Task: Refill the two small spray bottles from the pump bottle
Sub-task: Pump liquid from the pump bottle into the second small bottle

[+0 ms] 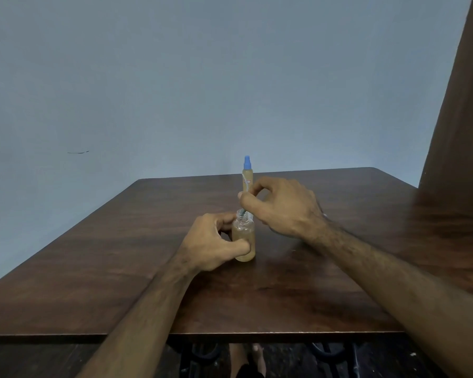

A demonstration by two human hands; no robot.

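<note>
My left hand (212, 241) grips the open small bottle (244, 238) (upright on the table (120, 255)); my right hand (280, 207) pinches a thin tube (245, 211) at its neck

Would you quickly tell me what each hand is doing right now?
Left hand: closed around the small open bottle standing on the table.
Right hand: fingers pinched on something above its neck; what it is cannot be told.

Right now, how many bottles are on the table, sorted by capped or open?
Open bottle, held by left hand: 1
Blue-capped spray bottle, standing behind right hand: 1
Total: 2 bottles on the table
</note>
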